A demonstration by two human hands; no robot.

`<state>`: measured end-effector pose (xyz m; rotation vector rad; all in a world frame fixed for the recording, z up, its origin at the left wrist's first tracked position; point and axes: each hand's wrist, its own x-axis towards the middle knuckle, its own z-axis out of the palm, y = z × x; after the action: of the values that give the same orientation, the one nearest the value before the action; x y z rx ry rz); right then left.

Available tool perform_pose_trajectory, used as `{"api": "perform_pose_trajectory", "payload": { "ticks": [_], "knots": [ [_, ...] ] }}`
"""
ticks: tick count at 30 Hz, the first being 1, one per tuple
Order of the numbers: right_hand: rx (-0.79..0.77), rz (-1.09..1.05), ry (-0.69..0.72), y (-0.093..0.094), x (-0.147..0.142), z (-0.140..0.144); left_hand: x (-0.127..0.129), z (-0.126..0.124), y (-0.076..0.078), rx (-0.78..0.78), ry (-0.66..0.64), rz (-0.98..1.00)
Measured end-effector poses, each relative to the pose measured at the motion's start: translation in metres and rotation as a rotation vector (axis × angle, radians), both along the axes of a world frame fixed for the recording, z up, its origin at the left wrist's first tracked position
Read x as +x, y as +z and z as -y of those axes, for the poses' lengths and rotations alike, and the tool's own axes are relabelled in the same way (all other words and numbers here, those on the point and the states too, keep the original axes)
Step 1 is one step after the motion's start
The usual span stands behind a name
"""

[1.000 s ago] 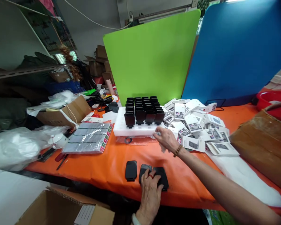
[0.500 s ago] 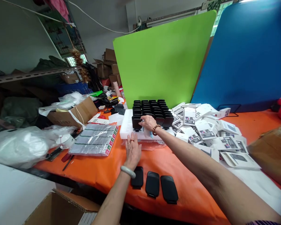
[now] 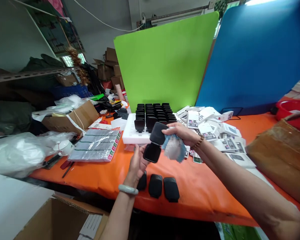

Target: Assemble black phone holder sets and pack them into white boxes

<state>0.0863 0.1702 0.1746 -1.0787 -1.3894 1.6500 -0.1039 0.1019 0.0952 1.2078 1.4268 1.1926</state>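
A: What are the hands doing?

B: The left hand is raised over the desk, fingers curled around a black case, which it holds by the lower edge. The right hand grips a second black case between thumb and fingers, tilted, just above the first one; the two cases touch or nearly touch at one edge, and I cannot tell which. The same right hand also pinches a blue-and-white cloth that hangs below its palm.

A: Both hands closed, then?

B: Yes, each is closed on its case and neither is flat or spread.

A: Where are they over the desk?

B: In mid-air, near the front edge of the white tray, which carries rows of upright black cases. Below the hands, three more black cases lie flat in a row near the desk's near edge; the left one is partly hidden by the left hand.

A: Anything else around?

B: A heap of small white boxes lies right of the tray. A plastic-wrapped packet lies left of it. A green board and a blue board stand behind. An open carton sits below the desk's near edge.
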Motion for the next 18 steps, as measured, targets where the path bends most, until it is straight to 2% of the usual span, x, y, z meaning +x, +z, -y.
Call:
{"api": "perform_pose_trajectory", "payload": {
  "ticks": [1,2,3,5,9,10,12,13,14,16,18],
  "knots": [
    [-0.043,0.013,0.003,-0.011,0.011,0.011,0.010,0.014,0.004,-0.135,-0.171,0.328],
    [-0.079,0.030,0.008,-0.022,0.021,0.021,0.020,0.028,0.006,-0.275,-0.287,0.585],
    [-0.098,0.052,0.004,-0.033,0.030,0.030,0.030,0.040,0.007,-0.372,-0.346,0.763],
    [-0.048,0.138,-0.085,-0.049,0.045,0.049,0.049,0.059,0.002,-0.505,-0.355,0.982],
    [0.261,0.335,-0.460,-0.068,0.048,0.103,0.082,0.072,-0.019,-0.635,-0.159,1.081],
    [0.337,0.346,-0.486,-0.073,0.042,0.121,0.089,0.074,-0.025,-0.646,-0.096,1.079],
    [0.598,0.386,-0.434,-0.087,0.028,0.155,0.102,0.078,-0.032,-0.647,0.003,1.066],
    [0.694,0.451,-0.322,-0.095,0.021,0.169,0.108,0.082,-0.034,-0.643,0.020,1.064],
    [0.795,0.540,-0.271,-0.103,0.016,0.180,0.114,0.086,-0.034,-0.636,0.020,1.067],
    [0.949,0.668,-0.244,-0.115,0.012,0.186,0.123,0.098,-0.032,-0.613,-0.010,1.076],
    [1.006,0.758,-0.291,-0.119,0.018,0.174,0.130,0.109,-0.028,-0.564,-0.028,1.072]
  ]
}}
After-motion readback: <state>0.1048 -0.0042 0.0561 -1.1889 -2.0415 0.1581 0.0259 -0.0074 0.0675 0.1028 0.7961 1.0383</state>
